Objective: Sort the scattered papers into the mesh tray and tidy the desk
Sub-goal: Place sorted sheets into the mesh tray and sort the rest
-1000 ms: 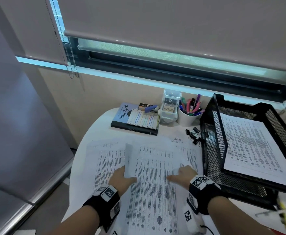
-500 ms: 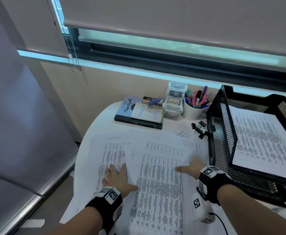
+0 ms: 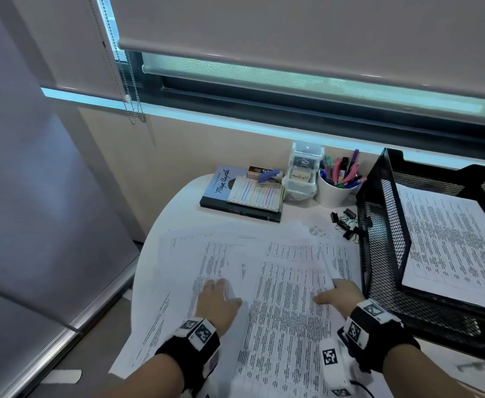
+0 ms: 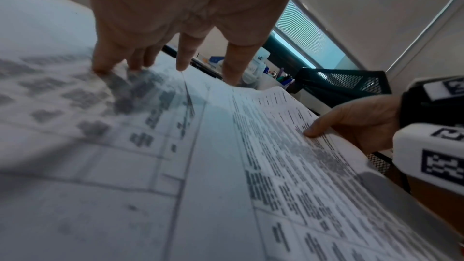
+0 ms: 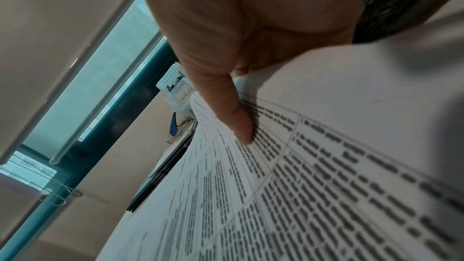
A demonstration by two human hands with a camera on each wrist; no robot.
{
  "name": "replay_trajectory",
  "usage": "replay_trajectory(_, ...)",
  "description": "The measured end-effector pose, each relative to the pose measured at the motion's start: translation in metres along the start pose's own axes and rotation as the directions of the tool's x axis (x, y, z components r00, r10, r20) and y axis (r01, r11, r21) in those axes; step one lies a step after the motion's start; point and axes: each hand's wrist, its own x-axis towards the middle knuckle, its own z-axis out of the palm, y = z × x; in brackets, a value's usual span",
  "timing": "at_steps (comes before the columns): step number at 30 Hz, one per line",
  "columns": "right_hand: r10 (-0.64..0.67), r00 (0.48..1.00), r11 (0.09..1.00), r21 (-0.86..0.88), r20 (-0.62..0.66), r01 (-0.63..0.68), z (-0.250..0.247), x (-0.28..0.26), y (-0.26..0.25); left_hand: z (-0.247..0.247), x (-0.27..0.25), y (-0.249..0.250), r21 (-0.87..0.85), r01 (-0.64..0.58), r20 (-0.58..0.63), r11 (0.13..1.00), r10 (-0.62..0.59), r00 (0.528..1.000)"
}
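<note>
Now | left hand (image 3: 216,303) flat, moved rightward on papers (image 3: 278,326); right hand (image 3: 339,293) now pinching top sheet's (image 3: 290,282) edge

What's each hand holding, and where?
Right hand pinches the top printed sheet at its right edge, thumb on top. Left hand holds nothing; straight fingers press the papers.

Papers (image 3: 278,282) lie spread on the near desk (image 3: 178,208), the mesh tray (image 3: 379,225) to their right, the book (image 3: 221,188) and pen cup (image 3: 336,191) beyond.

Black metal mesh tray (image 3: 385,254), matt paper sheets (image 3: 287,311)
</note>
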Motion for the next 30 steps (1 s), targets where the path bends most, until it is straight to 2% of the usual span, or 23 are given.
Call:
replay_trajectory(3, -0.025, 0.999, 0.993, 0.115, -0.047, 0.030, -0.005, -0.005, 0.008, -0.006, -0.003, -0.007, 0.064, 0.078, -0.041, 0.995, -0.075, 0.996)
replay_trajectory(5, -0.030, 0.999, 0.974, 0.227, 0.023, 0.024, -0.007, -0.010, 0.011, -0.003, -0.006, -0.007, 0.086, 0.096, -0.015, 0.992, -0.095, 0.995)
replay_trajectory(7, -0.032, 0.993, 0.952, 0.306, 0.114, -0.004, -0.009, -0.017, 0.011, 0.003, -0.011, 0.000, 0.024, 0.054, 0.030, 0.998, -0.054, 0.998)
replay_trajectory(9, -0.060, 0.983, 0.957, 0.291, 0.172, 0.007, -0.008, -0.022, 0.009, 0.009, -0.017, 0.011, -0.088, 0.019, 0.071, 0.996, -0.013, 0.997)
replay_trajectory(12, -0.076, 0.986, 0.979, 0.197, 0.149, 0.046, -0.002, -0.020, 0.014, 0.012, -0.021, 0.023, -0.204, -0.023, 0.064, 0.979, 0.036, 0.997)
replay_trajectory(13, -0.090, 0.988, 0.983, 0.173, 0.127, 0.067, -0.001, -0.020, 0.016, 0.011, -0.022, 0.023, -0.171, -0.027, 0.038, 0.985, 0.034, 0.999)
replay_trajectory(15, -0.109, 0.992, 0.977, 0.191, 0.058, 0.096, -0.001, -0.019, 0.018, 0.009, -0.020, 0.017, 0.013, 0.014, -0.015, 1.000, -0.013, 1.000)
replay_trajectory(17, -0.121, 0.993, 0.971, 0.206, -0.007, 0.120, -0.004, -0.020, 0.021, 0.010, -0.018, 0.009, 0.190, 0.074, 0.011, 0.979, -0.077, 0.997)
replay_trajectory(18, -0.130, 0.991, 0.969, 0.211, -0.012, 0.130, -0.005, -0.020, 0.021, 0.011, -0.018, 0.008, 0.212, 0.089, 0.042, 0.973, -0.100, 0.994)
replay_trajectory(23, -0.177, 0.974, 0.961, 0.241, 0.140, 0.140, -0.010, -0.032, 0.018, 0.028, -0.018, 0.028, 0.120, 0.084, 0.089, 0.989, -0.095, 0.991)
replay_trajectory(26, -0.182, 0.981, 0.966, 0.201, 0.070, 0.165, -0.012, -0.028, 0.022, 0.024, -0.015, 0.031, 0.049, 0.037, 0.018, 0.998, -0.038, 0.999)
replay_trajectory(28, -0.189, 0.982, 0.967, 0.179, 0.023, 0.182, -0.013, -0.025, 0.027, 0.019, -0.016, 0.027, 0.094, 0.021, -0.038, 0.995, -0.018, 0.999)
replay_trajectory(30, -0.205, 0.979, 0.967, 0.160, 0.012, 0.200, -0.012, -0.024, 0.029, 0.019, -0.017, 0.024, 0.157, -0.023, 0.004, 0.987, 0.022, 1.000)
